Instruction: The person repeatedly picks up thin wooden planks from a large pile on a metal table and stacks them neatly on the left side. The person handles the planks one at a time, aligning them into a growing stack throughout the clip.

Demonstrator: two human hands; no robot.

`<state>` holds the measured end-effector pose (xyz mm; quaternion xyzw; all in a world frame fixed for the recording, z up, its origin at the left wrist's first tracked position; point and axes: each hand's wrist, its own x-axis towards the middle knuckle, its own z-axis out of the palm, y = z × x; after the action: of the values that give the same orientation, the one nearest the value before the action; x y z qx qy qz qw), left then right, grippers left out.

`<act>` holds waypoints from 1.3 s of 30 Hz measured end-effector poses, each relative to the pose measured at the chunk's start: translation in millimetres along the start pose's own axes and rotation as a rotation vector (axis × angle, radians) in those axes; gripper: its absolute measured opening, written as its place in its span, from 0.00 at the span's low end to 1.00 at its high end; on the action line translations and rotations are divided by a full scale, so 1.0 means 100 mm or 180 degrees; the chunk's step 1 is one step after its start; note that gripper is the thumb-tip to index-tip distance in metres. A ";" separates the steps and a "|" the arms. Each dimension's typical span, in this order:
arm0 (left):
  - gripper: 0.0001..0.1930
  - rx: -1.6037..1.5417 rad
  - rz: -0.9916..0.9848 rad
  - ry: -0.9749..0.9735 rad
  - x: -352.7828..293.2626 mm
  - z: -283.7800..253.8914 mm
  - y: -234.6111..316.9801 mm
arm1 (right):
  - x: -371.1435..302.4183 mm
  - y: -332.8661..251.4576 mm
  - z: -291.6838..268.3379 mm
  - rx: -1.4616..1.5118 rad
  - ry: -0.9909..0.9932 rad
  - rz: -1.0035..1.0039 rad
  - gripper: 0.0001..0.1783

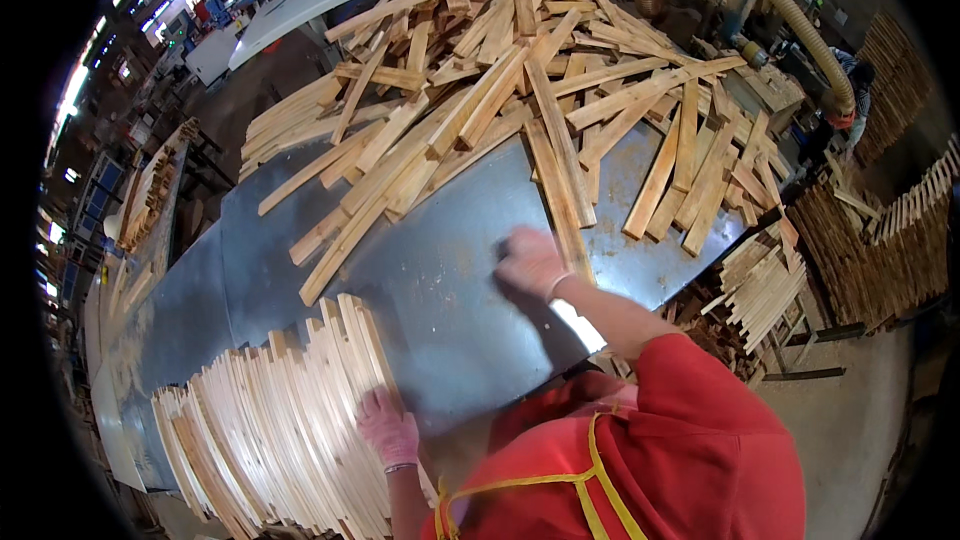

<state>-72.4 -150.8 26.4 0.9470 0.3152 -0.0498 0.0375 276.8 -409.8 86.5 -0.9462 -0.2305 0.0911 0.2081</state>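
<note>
My left hand, in a pale pink glove, rests against the right end of a row of light wooden strips standing close together on edge. Its fingers lie against the outermost strip and do not appear to wrap round it. My right hand, gloved too, is over the metal tabletop, beside the near end of a long wooden strip. Motion smears its fingers, so whether they hold anything is not visible. Beyond it rises a big, jumbled pile of wooden strips.
At the right, more strips are stacked on a rack. A ribbed hose curves over machinery at the back right, where another person stands. A side bench holding wood runs along the left.
</note>
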 end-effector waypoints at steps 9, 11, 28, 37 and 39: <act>0.43 -0.0645 0.1087 0.0051 0.36 0.08 1.42 | 0.07 1.16 0.05 0.0554 0.0946 0.1117 0.33; 0.45 -0.0931 0.1094 -0.0080 0.50 0.17 1.91 | -0.12 0.92 0.12 0.0653 0.0032 0.0690 0.39; 0.48 -0.0471 0.0490 -0.0836 1.11 0.02 2.80 | 2.50 2.82 -0.68 0.4429 0.2620 0.2501 0.52; 0.29 -0.4490 -0.1092 -0.1897 0.01 -0.52 2.03 | 0.26 1.50 0.13 0.5229 0.0458 0.1385 0.28; 0.29 -0.5004 -0.0905 -0.1579 -0.24 -0.25 1.86 | -0.36 0.95 0.37 0.5388 0.0094 0.1696 0.28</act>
<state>22.0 -310.6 61.4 0.5577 0.3573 -0.0267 0.7487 272.9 -490.4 14.4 -0.4984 0.1448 0.2642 0.8129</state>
